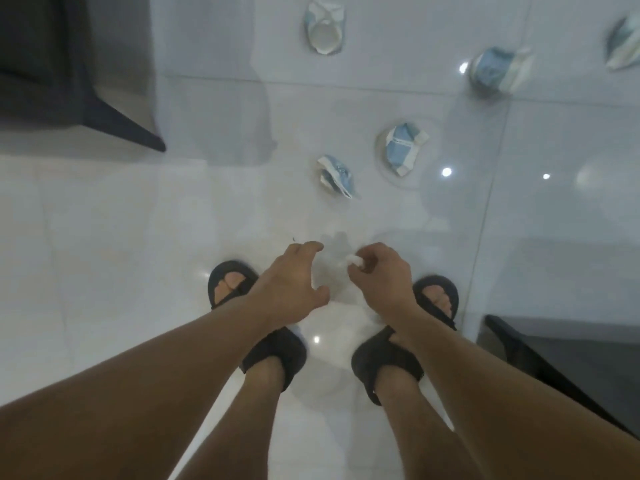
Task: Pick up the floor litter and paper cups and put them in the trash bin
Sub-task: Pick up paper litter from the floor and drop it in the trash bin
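Note:
Several crushed blue-and-white paper cups lie on the glossy white tile floor: one point(335, 176) nearest, just ahead of my hands, another point(403, 148) to its right, one point(325, 27) at the top, and two more point(498, 72) point(623, 43) at the upper right. My right hand point(375, 275) pinches a small white scrap of litter point(353, 260) at its fingertips. My left hand point(294, 282) hangs beside it with fingers loosely curved and nothing in it. The trash bin is not in view.
My feet in black sandals point(273, 355) point(391, 362) stand on the tiles below my hands. Dark furniture point(69, 81) fills the upper left corner, and another dark piece point(561, 362) sits at the lower right.

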Tool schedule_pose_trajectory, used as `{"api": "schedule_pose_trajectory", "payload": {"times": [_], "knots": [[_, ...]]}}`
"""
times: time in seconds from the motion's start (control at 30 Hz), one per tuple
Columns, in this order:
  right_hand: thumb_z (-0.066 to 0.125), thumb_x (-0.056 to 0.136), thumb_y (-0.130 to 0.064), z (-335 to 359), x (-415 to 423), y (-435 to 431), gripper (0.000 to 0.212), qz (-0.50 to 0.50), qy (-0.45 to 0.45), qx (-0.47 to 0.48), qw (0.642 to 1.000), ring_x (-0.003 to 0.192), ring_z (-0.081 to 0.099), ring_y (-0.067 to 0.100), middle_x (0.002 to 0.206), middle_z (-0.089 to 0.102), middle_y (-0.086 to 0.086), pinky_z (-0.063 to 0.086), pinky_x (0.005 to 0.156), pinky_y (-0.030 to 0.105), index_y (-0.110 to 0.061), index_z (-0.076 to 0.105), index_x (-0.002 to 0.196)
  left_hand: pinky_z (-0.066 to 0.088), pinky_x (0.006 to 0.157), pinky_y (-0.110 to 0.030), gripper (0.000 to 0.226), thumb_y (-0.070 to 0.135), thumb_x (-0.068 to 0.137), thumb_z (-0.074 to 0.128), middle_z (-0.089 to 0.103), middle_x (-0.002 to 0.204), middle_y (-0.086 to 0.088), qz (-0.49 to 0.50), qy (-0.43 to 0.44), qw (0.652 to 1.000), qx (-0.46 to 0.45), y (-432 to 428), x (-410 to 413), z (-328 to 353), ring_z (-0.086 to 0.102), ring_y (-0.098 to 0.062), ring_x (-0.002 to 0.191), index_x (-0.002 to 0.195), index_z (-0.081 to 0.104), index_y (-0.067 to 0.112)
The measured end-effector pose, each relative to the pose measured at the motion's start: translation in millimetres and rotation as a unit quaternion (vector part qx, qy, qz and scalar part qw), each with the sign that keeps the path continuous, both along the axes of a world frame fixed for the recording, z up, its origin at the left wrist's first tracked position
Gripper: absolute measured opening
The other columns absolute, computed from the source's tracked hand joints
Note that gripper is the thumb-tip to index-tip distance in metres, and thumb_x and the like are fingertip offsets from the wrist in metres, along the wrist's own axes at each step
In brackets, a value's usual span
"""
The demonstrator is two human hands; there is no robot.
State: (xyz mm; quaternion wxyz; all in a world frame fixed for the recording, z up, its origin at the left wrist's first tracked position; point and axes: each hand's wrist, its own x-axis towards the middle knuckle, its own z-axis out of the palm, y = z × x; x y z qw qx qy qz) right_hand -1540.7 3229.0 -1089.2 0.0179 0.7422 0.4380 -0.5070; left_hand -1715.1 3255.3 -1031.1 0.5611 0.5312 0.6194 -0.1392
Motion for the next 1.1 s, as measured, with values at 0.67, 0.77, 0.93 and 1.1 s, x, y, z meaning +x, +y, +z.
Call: {"api": "schedule_pose_trajectory", "payload": {"times": [0.67, 0.77, 0.93, 1.1], "knots": [[0.07, 0.082, -0.036, 13.9, -32.2, 129.3, 0.079, 0.277, -0.06, 0.12, 0.951, 0.128, 0.038, 0.027, 0.147, 0.034, 0.005, 0.045, 0.095, 0.04, -0.026, 0.029, 0.149, 0.031, 0.093, -0.018, 0.041, 0.009, 0.093, 0.049, 0.049, 0.138, -0.002, 0.1, 0.056, 0.991, 0.069, 34.2, -59.0, 15.9, 0.049, -0.017, 0.121, 0.133, 0.049, 0.018], [0.069, 0.083, -0.031, -25.2, -46.5, 136.8, 0.085, 0.366, -0.113, 0.093, 0.919, 0.134, 0.026, 0.029, 0.153, 0.018, 0.004, 0.045, 0.092, 0.042, -0.034, 0.017, 0.151, 0.031, 0.091, -0.017, 0.045, 0.009, 0.092, 0.047, 0.05, 0.137, -0.002, 0.101, 0.071, 0.99, 0.063, 20.3, -75.4, -5.5, 0.05, -0.019, 0.119, 0.136, 0.047, 0.021], [0.053, 0.084, 0.002, -43.5, -56.9, 116.7, 0.057, 0.372, -0.127, 0.115, 0.912, 0.12, 0.033, 0.029, 0.136, 0.034, 0.009, 0.046, 0.086, 0.036, -0.018, 0.046, 0.137, 0.035, 0.083, -0.019, 0.047, 0.006, 0.093, 0.046, 0.049, 0.114, 0.001, 0.116, 0.07, 0.988, 0.073, 13.5, -93.0, -17.9, 0.052, -0.016, 0.102, 0.135, 0.049, 0.026], [0.057, 0.087, -0.009, 15.2, -54.9, 119.0, 0.051, 0.26, -0.033, 0.091, 0.961, 0.116, 0.043, 0.024, 0.131, 0.039, 0.005, 0.039, 0.083, 0.029, -0.022, 0.047, 0.135, 0.038, 0.091, -0.023, 0.043, 0.005, 0.093, 0.045, 0.049, 0.128, -0.007, 0.13, 0.063, 0.986, 0.084, 32.9, -89.0, 24.3, 0.051, -0.02, 0.112, 0.134, 0.05, 0.02]]}}
